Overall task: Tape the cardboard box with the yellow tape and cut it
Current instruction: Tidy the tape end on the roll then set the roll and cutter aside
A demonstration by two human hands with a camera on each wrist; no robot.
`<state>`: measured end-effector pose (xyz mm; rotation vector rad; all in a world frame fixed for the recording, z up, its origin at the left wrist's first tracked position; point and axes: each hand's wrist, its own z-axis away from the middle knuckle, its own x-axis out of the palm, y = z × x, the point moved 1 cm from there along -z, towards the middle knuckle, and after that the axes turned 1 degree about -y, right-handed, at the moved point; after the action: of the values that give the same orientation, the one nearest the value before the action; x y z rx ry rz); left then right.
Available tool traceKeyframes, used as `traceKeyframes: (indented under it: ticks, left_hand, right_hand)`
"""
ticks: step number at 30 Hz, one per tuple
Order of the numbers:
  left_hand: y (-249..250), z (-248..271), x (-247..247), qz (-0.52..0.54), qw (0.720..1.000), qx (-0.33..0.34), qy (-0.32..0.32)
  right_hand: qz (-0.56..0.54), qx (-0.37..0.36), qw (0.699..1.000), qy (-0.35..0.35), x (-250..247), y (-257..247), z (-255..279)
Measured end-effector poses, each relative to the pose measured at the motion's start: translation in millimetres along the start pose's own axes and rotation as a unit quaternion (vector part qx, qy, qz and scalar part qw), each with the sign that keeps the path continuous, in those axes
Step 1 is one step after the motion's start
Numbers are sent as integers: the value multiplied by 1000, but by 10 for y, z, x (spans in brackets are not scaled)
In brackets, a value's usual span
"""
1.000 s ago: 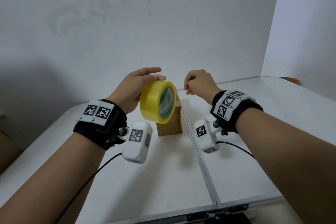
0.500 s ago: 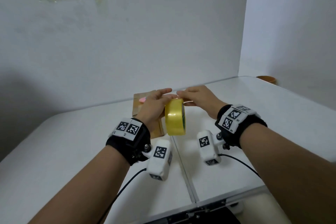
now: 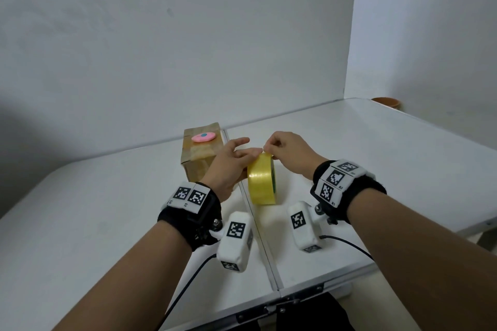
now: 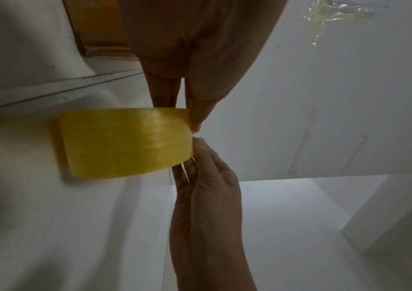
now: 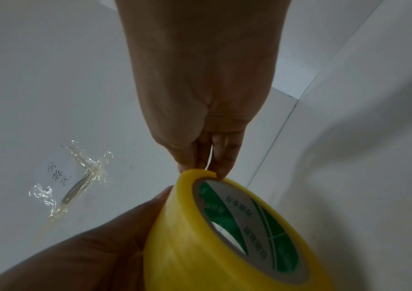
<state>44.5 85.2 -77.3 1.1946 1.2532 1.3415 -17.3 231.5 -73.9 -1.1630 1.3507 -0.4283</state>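
The yellow tape roll (image 3: pixel 262 183) stands on edge by the table's centre seam, just right of the brown cardboard box (image 3: pixel 199 158). My left hand (image 3: pixel 242 154) grips the roll from its left side, fingers lying over the top. My right hand (image 3: pixel 266 150) pinches the loose tape end at the top of the roll. In the right wrist view the fingertips (image 5: pixel 221 165) hold a thin lifted edge above the roll (image 5: pixel 224 236), which has a green label. In the left wrist view the roll (image 4: pixel 125 142) sits between both hands, and the box's lower part (image 4: pixel 95 25) shows behind.
A pink oval object (image 3: pixel 203 137) lies on the box top. A brown bowl (image 3: pixel 386 101) sits at the table's far right corner. White walls stand close behind and to the right. A paper note (image 5: pixel 58 171) is taped to the back wall.
The roll came down from in front of me to the table beside the box. My right hand moved onto the roll's top and now pinches the tape end.
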Motion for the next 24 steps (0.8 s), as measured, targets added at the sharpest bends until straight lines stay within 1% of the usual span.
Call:
traceKeyframes:
  ticks: [5, 9, 14, 16, 18, 22, 24]
  left_hand:
    - [2, -47, 26, -16, 1000, -2, 2]
    - [-9, -52, 6, -10, 1000, -7, -2]
    - [-37, -59, 12, -38, 999, -3, 1]
    - [-16, -62, 11, -77, 997, 11, -2]
    - [29, -68, 13, -147, 988, 39, 5]
    - [122, -58, 19, -278, 954, 101, 49]
    - [125, -49, 33, -301, 945, 116, 51]
  right_hand:
    - [-5, -2, 1000, 10, -19, -53, 24]
    - [-15, -7, 1000, 24, 15, -53, 33]
    - [-32, -8, 999, 28, 22, -46, 51]
    - [-41, -6, 999, 27, 17, -33, 60]
    - [-51, -3, 998, 30, 14, -24, 65]
    - [-68, -6, 997, 38, 33, -22, 71]
    - [-81, -3, 996, 43, 50, -11, 73]
